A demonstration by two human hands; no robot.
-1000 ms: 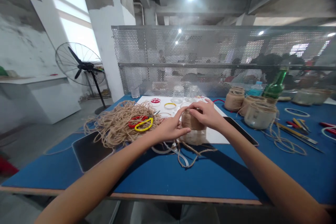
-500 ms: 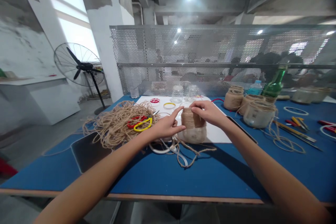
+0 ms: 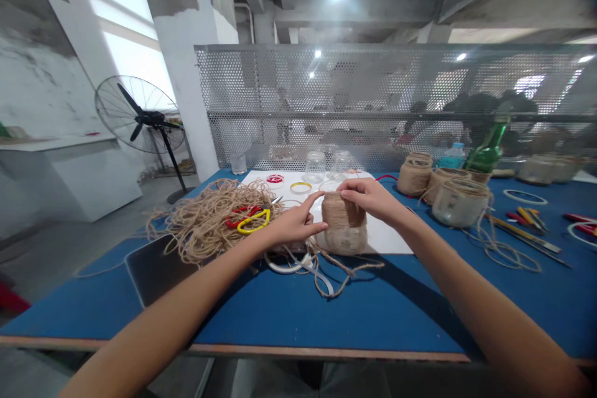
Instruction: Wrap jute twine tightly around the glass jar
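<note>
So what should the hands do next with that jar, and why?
Perhaps wind one more turn of jute twine onto the glass jar, just below the wrapped part, while the right hand steadies its rim: the upper part is wrapped, the lower part looks bare, and that hand's fingers are at the rim.

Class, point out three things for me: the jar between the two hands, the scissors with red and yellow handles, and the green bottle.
Jar point(image 3: 342, 219): head view, on its twine-wrapped upper part.
Scissors point(image 3: 267, 216): head view, on the yellow handle.
Green bottle point(image 3: 487, 152): head view, on its body.
</note>
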